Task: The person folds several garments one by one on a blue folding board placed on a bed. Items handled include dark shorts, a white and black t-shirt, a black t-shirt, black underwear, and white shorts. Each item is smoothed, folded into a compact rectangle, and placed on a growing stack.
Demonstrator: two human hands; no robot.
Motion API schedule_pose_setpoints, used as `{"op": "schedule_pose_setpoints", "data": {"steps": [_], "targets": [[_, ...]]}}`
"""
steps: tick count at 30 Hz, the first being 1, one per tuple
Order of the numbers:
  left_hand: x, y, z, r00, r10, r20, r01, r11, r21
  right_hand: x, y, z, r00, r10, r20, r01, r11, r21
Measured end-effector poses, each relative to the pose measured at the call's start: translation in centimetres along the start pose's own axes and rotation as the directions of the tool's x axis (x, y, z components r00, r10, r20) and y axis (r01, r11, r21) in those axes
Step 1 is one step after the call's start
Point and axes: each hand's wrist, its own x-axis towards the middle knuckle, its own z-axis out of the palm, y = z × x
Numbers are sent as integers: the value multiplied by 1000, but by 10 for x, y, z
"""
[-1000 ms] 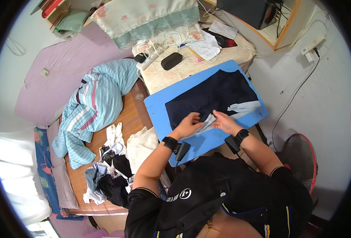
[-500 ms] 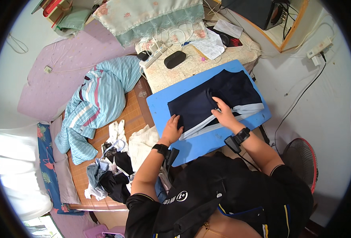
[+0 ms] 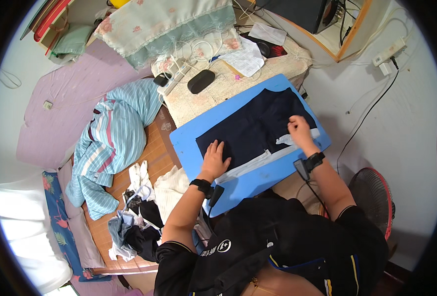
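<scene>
A dark navy garment (image 3: 248, 126), which looks like folded trousers, lies flat on a blue board-like tabletop (image 3: 186, 143). A pale stripe (image 3: 250, 164) runs along its near edge. My left hand (image 3: 214, 159) rests on the garment's near left corner, palm down with the fingers spread. Over its right part, my right hand (image 3: 300, 130) is closed with the fingers curled in; whether any cloth is in them cannot be seen. A pale patch of cloth (image 3: 284, 139) shows just left of the right wrist. Each wrist wears a black strap with a small device.
Left on the bed mat (image 3: 122, 185) lie a striped blue quilt (image 3: 119, 130) and a heap of clothes (image 3: 138, 227). Beyond the board, a cloth-covered table (image 3: 179, 106) holds a black oval case (image 3: 201, 81), cables and papers. A red-rimmed fan (image 3: 371, 202) stands at right.
My right hand has moved right along the garment and curled its fingers. The garment's right part lies flatter, with less pale cloth showing there. My left hand stays on the near left corner.
</scene>
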Motion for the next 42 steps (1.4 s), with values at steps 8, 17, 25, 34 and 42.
{"op": "schedule_pose_setpoints", "data": {"steps": [8,17,25,34,42], "targets": [[2,32,20,961,-85,264,9,961,277,55,78,-55,684,639,352,-544,768,-338],[2,40,22,937,-137,321,33,951,309,79,-18,-80,659,264,704,-622,717,313],[7,9,45,993,-104,-54,47,777,-628,25,-156,2,754,-97,650,136,991,-10],[-51,-40,8,758,-430,490,450,-198,-871,-82,-141,121,445,-344,827,141,939,314],[-42,-21,19,817,-517,255,522,478,-706,-49,-71,75,839,-114,532,108,993,42]]}}
